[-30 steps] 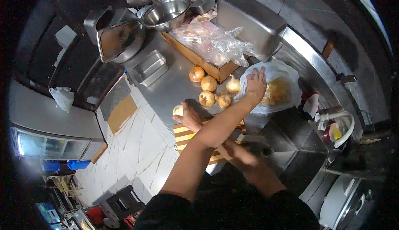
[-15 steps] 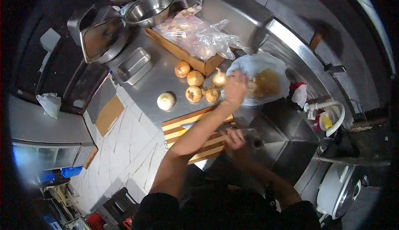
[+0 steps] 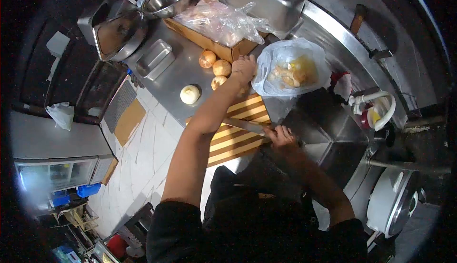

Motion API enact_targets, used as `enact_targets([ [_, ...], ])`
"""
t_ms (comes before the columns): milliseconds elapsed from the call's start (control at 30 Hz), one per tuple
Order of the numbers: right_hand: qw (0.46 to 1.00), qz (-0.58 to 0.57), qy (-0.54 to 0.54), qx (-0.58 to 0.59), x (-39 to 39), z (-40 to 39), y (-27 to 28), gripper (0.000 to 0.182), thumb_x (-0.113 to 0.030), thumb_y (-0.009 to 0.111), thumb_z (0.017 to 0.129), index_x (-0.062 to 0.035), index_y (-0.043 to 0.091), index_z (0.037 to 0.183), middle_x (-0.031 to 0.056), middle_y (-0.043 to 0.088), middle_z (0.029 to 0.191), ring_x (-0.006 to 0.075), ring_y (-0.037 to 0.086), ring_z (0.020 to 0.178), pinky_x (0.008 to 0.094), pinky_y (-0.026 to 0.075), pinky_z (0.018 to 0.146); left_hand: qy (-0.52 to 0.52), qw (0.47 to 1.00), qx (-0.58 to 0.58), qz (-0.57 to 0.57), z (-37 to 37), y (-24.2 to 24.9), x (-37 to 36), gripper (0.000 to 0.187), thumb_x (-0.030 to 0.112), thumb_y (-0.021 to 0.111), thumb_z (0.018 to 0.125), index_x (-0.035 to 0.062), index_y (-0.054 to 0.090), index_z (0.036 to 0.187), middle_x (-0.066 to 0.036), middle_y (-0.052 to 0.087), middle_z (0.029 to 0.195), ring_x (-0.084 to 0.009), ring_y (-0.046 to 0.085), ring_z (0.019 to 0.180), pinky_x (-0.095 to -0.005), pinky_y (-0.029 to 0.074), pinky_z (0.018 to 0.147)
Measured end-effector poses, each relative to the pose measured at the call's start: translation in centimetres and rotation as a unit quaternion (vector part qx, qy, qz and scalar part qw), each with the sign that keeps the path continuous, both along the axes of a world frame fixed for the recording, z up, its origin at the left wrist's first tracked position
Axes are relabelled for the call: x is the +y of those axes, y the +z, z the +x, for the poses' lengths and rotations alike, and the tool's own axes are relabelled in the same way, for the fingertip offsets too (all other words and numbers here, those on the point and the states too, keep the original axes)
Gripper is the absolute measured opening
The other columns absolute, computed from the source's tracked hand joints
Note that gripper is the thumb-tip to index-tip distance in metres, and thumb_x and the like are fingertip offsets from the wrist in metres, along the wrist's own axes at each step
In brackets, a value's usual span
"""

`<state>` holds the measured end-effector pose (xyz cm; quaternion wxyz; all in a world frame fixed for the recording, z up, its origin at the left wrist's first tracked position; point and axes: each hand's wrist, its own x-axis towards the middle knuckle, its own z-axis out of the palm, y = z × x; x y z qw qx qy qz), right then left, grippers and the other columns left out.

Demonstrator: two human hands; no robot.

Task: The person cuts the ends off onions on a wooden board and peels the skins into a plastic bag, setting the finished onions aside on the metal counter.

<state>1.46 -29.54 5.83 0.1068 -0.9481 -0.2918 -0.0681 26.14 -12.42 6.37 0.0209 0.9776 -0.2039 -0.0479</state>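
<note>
My left hand (image 3: 244, 68) is curled over the place of an onion beside the cardboard box, and its fingers hide that onion. Three unpeeled onions sit just left of it: one onion (image 3: 207, 58), a second onion (image 3: 222, 67) and a third onion (image 3: 218, 82) partly behind my forearm. A peeled white onion (image 3: 190, 94) stands apart, nearer the counter's edge. In my right hand (image 3: 283, 137) is the handle of a knife (image 3: 243, 124), whose blade lies level over the striped wooden cutting board (image 3: 238, 146), partly behind my left forearm.
An opened plastic bag (image 3: 266, 80) with peelings lies right of my left hand. Behind are a cardboard box (image 3: 200, 41) with clear plastic and a large steel container (image 3: 264, 1). A small steel pan (image 3: 155, 59) stands left, a sink (image 3: 314, 125) right.
My left hand has gone from the plastic bag's edge leftward to the onion beside the box. The knife now shows more fully across the board in my right hand. The view has tilted downward.
</note>
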Motion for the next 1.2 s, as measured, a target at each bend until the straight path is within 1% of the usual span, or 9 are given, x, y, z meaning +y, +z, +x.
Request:
enact_targets([
  [133,0.984,0.047,-0.09,0.148,-0.5,-4.4,0.9,0.033,-0.016,0.052,0.084,-0.0086,0.05,0.115,0.0149,0.051,0.082,0.0298,0.056,0.076,0.0375,0.048,0.065,0.052,0.986,-0.103,-0.119,-4.2,3.0,1.7,0.039,0.008,0.064,0.071,0.0017,0.045,0.104,-0.017,0.057,0.103,-0.0318,0.056,0.1,-0.0394,0.05,0.076],
  [267,0.94,0.204,-0.145,0.231,2.8,-5.9,5.8,0.034,-0.021,0.053,0.087,-0.0063,0.049,0.117,0.022,0.06,0.081,0.0357,0.061,0.07,0.0443,0.049,0.058,0.111,0.976,-0.017,-0.188,-9.1,8.3,3.5,0.063,0.022,0.076,0.064,-0.0002,0.042,0.112,-0.019,0.057,0.103,-0.0326,0.057,0.097,-0.0392,0.049,0.078],
  [533,0.89,0.246,-0.152,0.353,4.6,-8.2,-1.1,0.025,-0.016,0.048,0.089,-0.0032,0.047,0.111,0.0222,0.058,0.089,0.0394,0.058,0.078,0.0448,0.048,0.066,0.197,0.879,-0.002,-0.434,-15.9,10.9,9.2,0.064,0.023,0.081,0.061,0.0026,0.049,0.112,-0.016,0.062,0.1,-0.0268,0.061,0.091,-0.0354,0.048,0.078],
  [600,0.894,0.234,-0.187,0.332,2.4,-8.8,-2.6,0.024,-0.013,0.044,0.091,-0.003,0.047,0.112,0.0226,0.056,0.092,0.039,0.057,0.081,0.0459,0.047,0.07,0.249,0.861,0.007,-0.444,-17.5,10.4,11.9,0.061,0.021,0.081,0.062,0.0009,0.049,0.11,-0.016,0.063,0.099,-0.0256,0.063,0.089,-0.034,0.048,0.076],
  [667,0.94,0.278,-0.162,0.113,0.9,-9.3,-2.3,0.024,-0.014,0.047,0.09,-0.0031,0.047,0.112,0.0201,0.056,0.096,0.0387,0.057,0.08,0.0454,0.047,0.069,0.276,0.867,-0.034,-0.413,-19.3,9.5,14.1,0.06,0.021,0.08,0.065,0.0004,0.047,0.11,-0.018,0.062,0.1,-0.0262,0.063,0.09,-0.0336,0.049,0.075],
  [800,0.916,0.306,-0.195,0.17,0.4,-9.6,1.8,0.025,-0.015,0.049,0.09,-0.0035,0.047,0.113,0.0172,0.056,0.096,0.037,0.057,0.08,0.0437,0.048,0.067,0.342,0.848,0.015,-0.404,-22.3,5.2,16.9,0.061,0.017,0.078,0.066,0.0006,0.045,0.114,-0.018,0.062,0.099,-0.0248,0.062,0.091,-0.0323,0.049,0.076],
  [867,0.96,0.223,-0.164,0.039,0.4,-10.0,0.9,0.024,-0.018,0.049,0.091,-0.0037,0.048,0.11,0.0172,0.056,0.094,0.0343,0.058,0.079,0.0427,0.048,0.064,0.286,0.805,0.071,-0.515,-23.6,2.9,16.0,0.061,0.012,0.08,0.065,0.0003,0.045,0.114,-0.015,0.062,0.098,-0.0213,0.061,0.089,-0.0309,0.05,0.074],
  [1033,0.934,0.187,-0.242,0.185,2.3,-10.0,1.3,0.019,-0.021,0.05,0.09,-0.0049,0.049,0.101,0.017,0.059,0.079,0.0342,0.06,0.068,0.0442,0.048,0.056,0.267,0.816,0.097,-0.504,-25.1,1.8,9.6,0.065,0.024,0.08,0.067,-0.0023,0.046,0.115,-0.018,0.061,0.096,-0.0233,0.061,0.088,-0.0327,0.05,0.073],
  [1200,0.928,0.172,-0.224,0.245,4.6,-9.3,1.9,0.017,-0.022,0.049,0.09,-0.0056,0.048,0.094,0.0159,0.059,0.065,0.0345,0.06,0.057,0.0451,0.045,0.046,0.207,0.894,0.002,-0.398,-25.5,-1.8,8.1,0.07,0.035,0.076,0.068,-0.0004,0.044,0.119,-0.024,0.05,0.101,-0.0394,0.053,0.094,-0.044,0.046,0.078],
])
